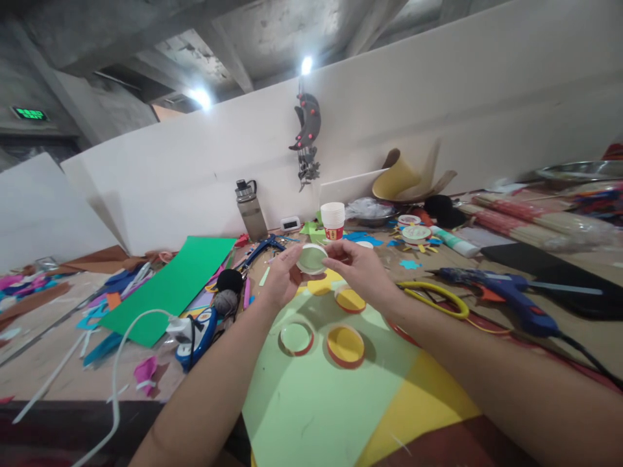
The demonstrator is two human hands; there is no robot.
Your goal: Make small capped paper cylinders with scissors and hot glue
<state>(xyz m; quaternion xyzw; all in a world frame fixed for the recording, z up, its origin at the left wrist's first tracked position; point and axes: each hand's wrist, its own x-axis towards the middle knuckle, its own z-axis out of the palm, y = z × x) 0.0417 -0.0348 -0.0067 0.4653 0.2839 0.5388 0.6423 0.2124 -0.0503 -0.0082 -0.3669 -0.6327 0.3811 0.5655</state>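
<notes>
Between both hands, a shallow round paper cup piece (pixel 312 259) with a white rim and pale green inside is held up over the table. My left hand (pixel 284 275) grips its left edge, thumb and fingers closed. My right hand (pixel 357 267) pinches the right edge. Below lies a pale green sheet (pixel 311 408), partly over a yellow sheet (pixel 423 395). On it rest a green-lined cup piece (pixel 296 338) and two yellow-lined ones, a nearer one (pixel 345 346) and a farther one (pixel 350 300), all with red sides.
Stacked paper cups (pixel 333 220) and a water bottle (pixel 252 211) stand behind. To the right lie yellow-handled scissors (pixel 438 295) and a blue glue gun (pixel 516 298) with its cord. Left are a green sheet (pixel 170 285), a blue power strip (pixel 197 340) with a white cable, and scraps.
</notes>
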